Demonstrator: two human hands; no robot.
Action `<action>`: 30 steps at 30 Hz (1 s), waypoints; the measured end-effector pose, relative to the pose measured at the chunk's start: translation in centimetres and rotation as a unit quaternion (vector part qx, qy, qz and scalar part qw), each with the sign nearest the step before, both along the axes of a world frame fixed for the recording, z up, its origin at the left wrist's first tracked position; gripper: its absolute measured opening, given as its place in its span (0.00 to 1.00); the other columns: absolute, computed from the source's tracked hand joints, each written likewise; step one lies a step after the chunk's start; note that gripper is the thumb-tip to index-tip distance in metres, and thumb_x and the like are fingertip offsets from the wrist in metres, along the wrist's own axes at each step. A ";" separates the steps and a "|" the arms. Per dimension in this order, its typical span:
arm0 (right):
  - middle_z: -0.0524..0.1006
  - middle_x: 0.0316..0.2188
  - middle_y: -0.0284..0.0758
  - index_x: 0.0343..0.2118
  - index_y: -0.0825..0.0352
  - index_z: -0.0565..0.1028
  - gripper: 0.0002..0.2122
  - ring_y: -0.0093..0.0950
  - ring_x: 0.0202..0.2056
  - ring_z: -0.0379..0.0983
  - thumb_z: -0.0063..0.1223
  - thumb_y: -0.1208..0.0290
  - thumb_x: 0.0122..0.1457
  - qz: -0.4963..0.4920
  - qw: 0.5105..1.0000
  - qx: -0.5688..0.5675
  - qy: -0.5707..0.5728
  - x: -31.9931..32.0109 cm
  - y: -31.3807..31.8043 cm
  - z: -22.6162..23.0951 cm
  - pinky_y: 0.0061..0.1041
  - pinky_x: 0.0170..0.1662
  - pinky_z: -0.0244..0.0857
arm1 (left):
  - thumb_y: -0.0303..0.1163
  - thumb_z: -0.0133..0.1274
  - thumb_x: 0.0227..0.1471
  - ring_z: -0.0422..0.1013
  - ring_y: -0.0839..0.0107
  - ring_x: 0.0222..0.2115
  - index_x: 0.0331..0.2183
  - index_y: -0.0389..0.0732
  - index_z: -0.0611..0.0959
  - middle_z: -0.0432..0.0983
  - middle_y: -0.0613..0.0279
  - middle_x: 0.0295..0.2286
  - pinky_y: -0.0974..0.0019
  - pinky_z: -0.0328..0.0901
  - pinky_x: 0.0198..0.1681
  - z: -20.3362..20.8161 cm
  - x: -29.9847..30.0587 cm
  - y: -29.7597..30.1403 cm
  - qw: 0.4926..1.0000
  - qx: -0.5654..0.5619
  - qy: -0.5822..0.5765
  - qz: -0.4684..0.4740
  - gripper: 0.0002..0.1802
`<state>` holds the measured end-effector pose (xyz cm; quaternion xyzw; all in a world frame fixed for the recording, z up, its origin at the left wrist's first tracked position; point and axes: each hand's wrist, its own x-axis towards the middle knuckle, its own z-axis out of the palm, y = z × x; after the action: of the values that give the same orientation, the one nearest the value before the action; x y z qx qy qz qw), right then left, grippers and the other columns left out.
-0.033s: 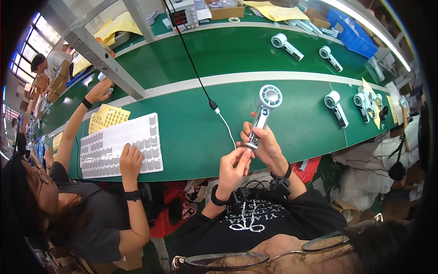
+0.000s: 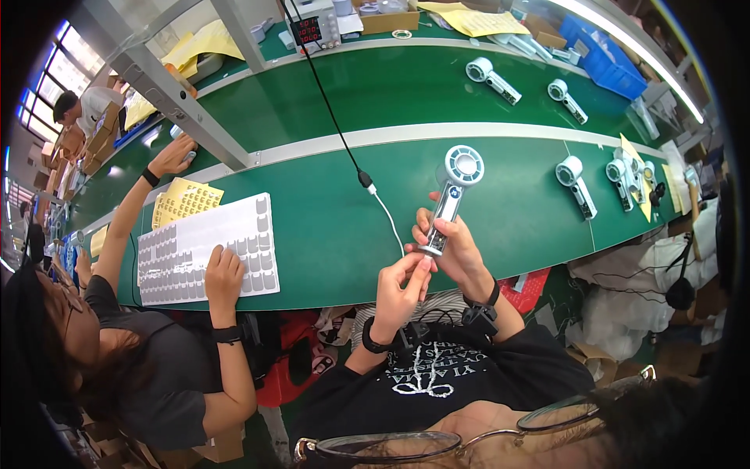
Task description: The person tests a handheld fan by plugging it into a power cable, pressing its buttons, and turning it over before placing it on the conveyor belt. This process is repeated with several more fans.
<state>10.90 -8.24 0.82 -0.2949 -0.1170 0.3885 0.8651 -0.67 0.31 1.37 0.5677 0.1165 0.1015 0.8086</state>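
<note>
A pale blue and white handheld fan (image 2: 465,165) is upright and slightly tilted, its round head up. My right hand (image 2: 461,252) is wrapped round its clear lower handle, where a small display is lit. At the handle's foot my left hand (image 2: 400,291) is closed in a pinch on the plug end of a white cable (image 2: 386,213). The plug's tip is at the fan's base; my fingers hide most of it. That cable runs up to a black connector (image 2: 365,179) on a black cord hanging from above.
To my left a co-worker's hand (image 2: 224,275) rests on a sheet of grey stickers (image 2: 187,262). More fans lie on the bench, one (image 2: 576,187) to my right, and on the belt (image 2: 375,98) beyond. A blue bin (image 2: 601,59) stands far right, a metal post (image 2: 176,94) left.
The lit display on the fan's handle shows something different. A fan on the belt has shifted very slightly right. My hands keep their hold.
</note>
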 end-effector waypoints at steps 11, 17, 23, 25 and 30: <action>0.64 0.37 0.37 0.57 0.61 0.51 0.32 0.29 0.32 0.70 0.58 0.70 0.53 -0.004 0.990 -0.024 -0.137 -0.4 -0.1 0.7 0.42 0.41 0.73 | 0.28 0.47 0.59 0.57 0.88 0.16 0.28 0.32 0.77 0.63 0.74 0.15 0.79 0.49 0.18 0.5 -0.5 -0.5 0.987 0.153 -0.011 0.041 0.11; 0.64 0.37 0.36 0.58 0.64 0.50 0.33 0.29 0.34 0.70 0.57 0.71 0.53 -0.005 0.985 -0.024 -0.173 -0.3 0.0 0.6 0.43 0.41 0.72 | 0.26 0.48 0.58 0.61 0.84 0.16 0.29 0.30 0.78 0.67 0.68 0.16 0.75 0.54 0.19 -0.2 -0.6 -0.3 0.988 0.150 0.011 0.030 0.09; 0.64 0.36 0.36 0.61 0.66 0.46 0.37 0.28 0.34 0.69 0.57 0.69 0.53 0.006 0.964 -0.088 -0.249 0.6 -0.3 2.0 0.38 0.40 0.72 | 0.23 0.47 0.57 0.64 0.81 0.16 0.31 0.30 0.78 0.68 0.65 0.16 0.74 0.58 0.19 -0.2 -0.5 0.7 0.995 0.094 0.008 -0.018 0.07; 0.64 0.37 0.35 0.61 0.66 0.46 0.36 0.28 0.35 0.69 0.56 0.70 0.54 0.005 0.972 -0.056 -0.229 0.6 -0.2 1.8 0.35 0.40 0.71 | 0.22 0.47 0.57 0.66 0.81 0.17 0.32 0.30 0.78 0.69 0.65 0.16 0.74 0.60 0.20 -0.4 -0.4 0.8 0.994 0.112 -0.014 -0.009 0.06; 0.64 0.37 0.36 0.62 0.66 0.46 0.38 0.28 0.34 0.69 0.57 0.66 0.55 -0.011 0.979 -0.020 -0.201 0.6 0.6 0.6 0.32 0.36 0.70 | 0.21 0.47 0.57 0.68 0.79 0.18 0.32 0.30 0.78 0.71 0.64 0.18 0.74 0.63 0.22 -0.9 -0.3 1.1 0.989 0.148 -0.014 0.002 0.06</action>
<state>11.49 -7.65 1.39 -0.3856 -0.2779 0.3142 0.8218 -1.00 1.44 0.51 0.6795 0.0898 0.1277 0.7168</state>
